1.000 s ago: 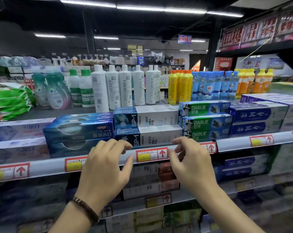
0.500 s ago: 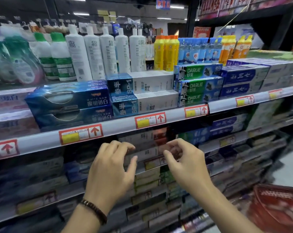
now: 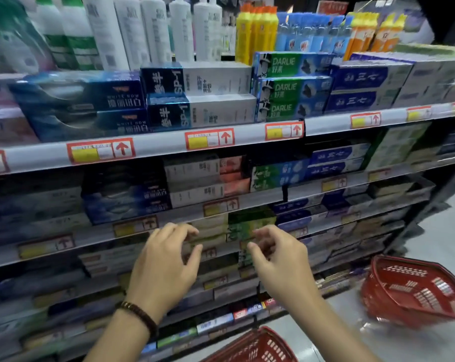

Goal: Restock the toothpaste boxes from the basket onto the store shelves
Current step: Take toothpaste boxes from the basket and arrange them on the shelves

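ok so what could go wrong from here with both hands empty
The left hand and right hand hold nothing. The near basket sits low, close in front, and the far basket looks tilted on the floor; a step might kick or tip either. The stacked SP-1 boxes stand at the front of the top shelf; a careless reach could knock them off.

Above my fingers [image 3: 174,228] the top shelf [image 3: 155,147] is bright and evenly lit, and the DARLIE boxes [image 3: 291,87] there read sharp. Behind and below my fingers the lower shelves [image 3: 95,237] sink into shadow under the boards above them, their labels smeared by motion blur. Far left of my fingers everything streaks soft. To their right the red basket [image 3: 417,291] is blurred, on a floor [image 3: 443,244] with a pale sheen. The shelf rails bow with the wide lens.
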A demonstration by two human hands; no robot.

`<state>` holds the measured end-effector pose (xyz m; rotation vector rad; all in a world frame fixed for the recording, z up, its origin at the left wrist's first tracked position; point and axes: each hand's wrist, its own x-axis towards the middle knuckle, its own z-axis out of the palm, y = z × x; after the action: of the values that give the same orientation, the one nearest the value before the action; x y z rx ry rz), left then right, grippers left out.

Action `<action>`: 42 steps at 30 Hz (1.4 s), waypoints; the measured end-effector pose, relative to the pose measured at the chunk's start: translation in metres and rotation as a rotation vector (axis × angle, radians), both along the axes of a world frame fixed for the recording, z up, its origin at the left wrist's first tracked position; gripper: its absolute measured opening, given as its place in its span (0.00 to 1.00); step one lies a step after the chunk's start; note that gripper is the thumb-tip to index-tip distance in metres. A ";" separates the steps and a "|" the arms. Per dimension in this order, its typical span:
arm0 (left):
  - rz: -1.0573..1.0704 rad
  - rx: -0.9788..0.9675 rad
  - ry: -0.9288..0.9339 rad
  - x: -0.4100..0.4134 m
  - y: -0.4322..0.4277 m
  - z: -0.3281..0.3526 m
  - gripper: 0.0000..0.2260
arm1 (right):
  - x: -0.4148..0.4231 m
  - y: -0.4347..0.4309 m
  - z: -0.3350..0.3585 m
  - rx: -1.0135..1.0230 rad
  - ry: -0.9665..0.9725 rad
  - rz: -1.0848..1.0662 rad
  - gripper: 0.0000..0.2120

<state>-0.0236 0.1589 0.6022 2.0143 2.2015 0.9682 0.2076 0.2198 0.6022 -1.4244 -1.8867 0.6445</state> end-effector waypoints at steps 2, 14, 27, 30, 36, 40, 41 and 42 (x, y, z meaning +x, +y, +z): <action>0.014 -0.031 -0.017 0.012 -0.006 -0.011 0.08 | 0.013 -0.004 -0.013 0.006 -0.008 0.001 0.06; 0.038 -0.262 -0.076 0.061 -0.021 -0.094 0.08 | 0.052 -0.021 -0.095 -0.172 0.124 -0.029 0.06; -0.031 -0.639 -0.365 0.090 -0.035 -0.272 0.08 | 0.070 -0.054 -0.267 -0.533 0.142 -0.190 0.06; -0.003 -0.700 -0.437 0.093 -0.041 -0.327 0.09 | 0.086 -0.065 -0.321 -0.634 0.111 -0.237 0.06; 0.028 -0.831 -0.485 0.099 -0.055 -0.431 0.07 | 0.103 -0.084 -0.414 -0.750 0.131 -0.300 0.06; 0.015 -0.918 -0.528 0.103 -0.067 -0.500 0.12 | 0.111 -0.092 -0.472 -0.824 0.114 -0.318 0.04; 0.013 -0.929 -0.526 0.105 -0.069 -0.518 0.13 | 0.112 -0.093 -0.488 -0.824 0.115 -0.323 0.06; 0.002 -0.934 -0.525 0.108 -0.071 -0.536 0.14 | 0.112 -0.093 -0.503 -0.819 0.101 -0.315 0.08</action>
<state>0.0840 0.0876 0.0665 1.1634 1.8213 0.2794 0.3200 0.1266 0.0996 -2.0741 -1.3033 1.3870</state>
